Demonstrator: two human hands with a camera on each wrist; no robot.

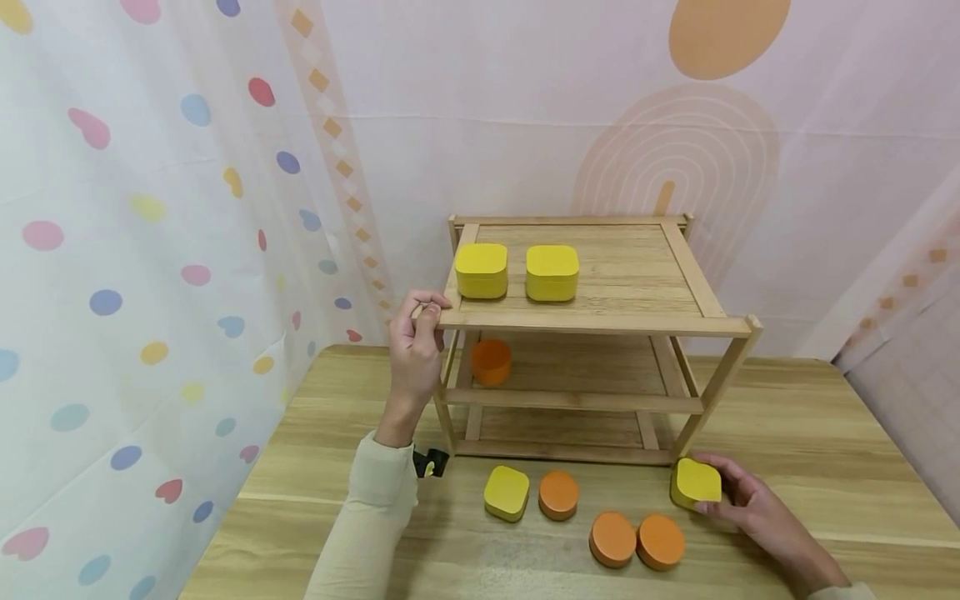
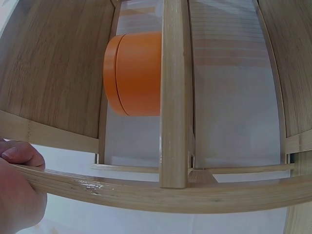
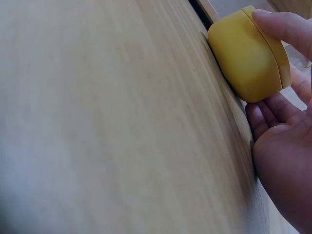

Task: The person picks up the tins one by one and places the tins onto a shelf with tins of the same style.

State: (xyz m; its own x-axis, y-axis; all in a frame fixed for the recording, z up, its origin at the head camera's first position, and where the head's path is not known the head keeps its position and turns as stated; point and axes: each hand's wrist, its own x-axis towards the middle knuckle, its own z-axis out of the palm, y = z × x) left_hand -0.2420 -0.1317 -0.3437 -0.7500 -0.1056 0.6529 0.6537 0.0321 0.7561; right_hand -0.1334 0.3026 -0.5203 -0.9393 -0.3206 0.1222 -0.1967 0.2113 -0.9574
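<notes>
My left hand [image 1: 416, 354] holds the front left corner of a three-level wooden shelf rack [image 1: 630, 275]; in the left wrist view its curled fingers [image 2: 22, 153] show beside the rail. At the right, on the table by the rack's front right leg, my right hand [image 1: 761, 508] grips a yellow rounded-square lidded box [image 1: 695, 485], thumb on one side and fingers on the other. Two similar yellow boxes, a left one [image 1: 482, 271] and a right one [image 1: 552, 273], stand on the top level. An orange round lidded box [image 1: 491, 362] sits at the left of the middle level.
Before the rack, on the wooden table [image 1: 300, 500], lie another yellow box [image 1: 507, 493] and three orange round boxes, one [image 1: 558, 495] beside it and two [image 1: 612, 539] side by side nearer me. A small black object [image 1: 431, 463] shows by my left wrist. Patterned curtains [image 1: 187, 275] hang behind.
</notes>
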